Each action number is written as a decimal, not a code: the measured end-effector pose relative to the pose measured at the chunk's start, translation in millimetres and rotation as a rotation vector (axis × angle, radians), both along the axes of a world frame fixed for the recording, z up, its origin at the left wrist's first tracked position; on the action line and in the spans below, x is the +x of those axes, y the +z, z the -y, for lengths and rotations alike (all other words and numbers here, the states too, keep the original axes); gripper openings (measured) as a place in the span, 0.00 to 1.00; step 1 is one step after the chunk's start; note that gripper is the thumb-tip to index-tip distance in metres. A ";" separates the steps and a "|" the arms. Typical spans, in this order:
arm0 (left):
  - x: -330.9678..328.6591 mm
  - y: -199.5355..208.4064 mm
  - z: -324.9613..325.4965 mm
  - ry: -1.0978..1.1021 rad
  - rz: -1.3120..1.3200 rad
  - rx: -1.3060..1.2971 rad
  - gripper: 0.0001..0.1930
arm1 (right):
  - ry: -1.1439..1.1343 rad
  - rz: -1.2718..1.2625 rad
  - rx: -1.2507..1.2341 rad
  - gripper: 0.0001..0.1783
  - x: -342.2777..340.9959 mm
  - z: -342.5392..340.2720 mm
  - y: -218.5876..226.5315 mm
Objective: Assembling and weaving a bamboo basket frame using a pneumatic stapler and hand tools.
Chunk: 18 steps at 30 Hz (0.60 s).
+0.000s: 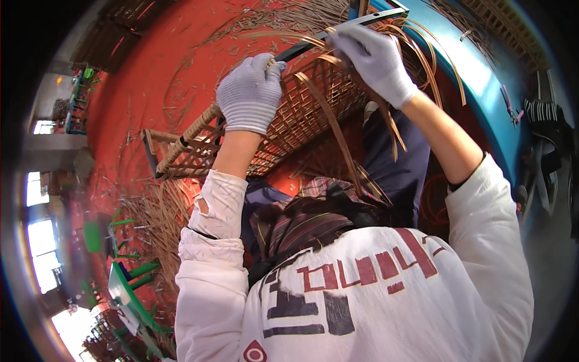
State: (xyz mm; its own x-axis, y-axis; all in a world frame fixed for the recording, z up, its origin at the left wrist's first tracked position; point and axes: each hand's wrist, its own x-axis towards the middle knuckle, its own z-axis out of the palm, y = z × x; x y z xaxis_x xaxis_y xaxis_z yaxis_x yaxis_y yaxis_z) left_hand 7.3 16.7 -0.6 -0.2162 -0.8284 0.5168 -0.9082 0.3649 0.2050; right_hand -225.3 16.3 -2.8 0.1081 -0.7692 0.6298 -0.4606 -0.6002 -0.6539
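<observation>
My left hand [250, 96], in a pale striped knit glove, is closed on the edge of a woven rattan frame [289, 123] that lies at a slant above my lap. The wrapped rim [199, 125] of that frame runs down and left from this hand. My right hand [381, 69], gloved the same way, is at the frame's far right edge beside a dark metal bar [295, 50]. Its fingers are smeared by motion, so their grip is unclear. Loose flat rattan strips lie around it; one long brown strip [330, 114] hangs from the weave toward my lap.
A blue surface [464, 66] stands on the right, with pliers [512, 113] near its edge. Rattan scraps [158, 211] are heaped on the red floor [142, 78] at left, and more lie at the far side. Green-framed furniture [136, 295] is at the lower left.
</observation>
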 end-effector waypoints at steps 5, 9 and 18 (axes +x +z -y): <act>-2.3 -3.1 11.9 0.009 0.018 -0.039 0.14 | -0.105 -0.145 0.384 0.10 -57.1 -12.4 -90.5; 11.2 -5.7 29.8 0.101 0.017 0.100 0.17 | -0.287 -0.314 0.293 0.09 -71.8 -24.6 -111.1; 31.3 6.2 84.6 0.172 0.059 0.161 0.19 | -0.349 -0.311 0.186 0.05 -82.4 -57.7 -122.3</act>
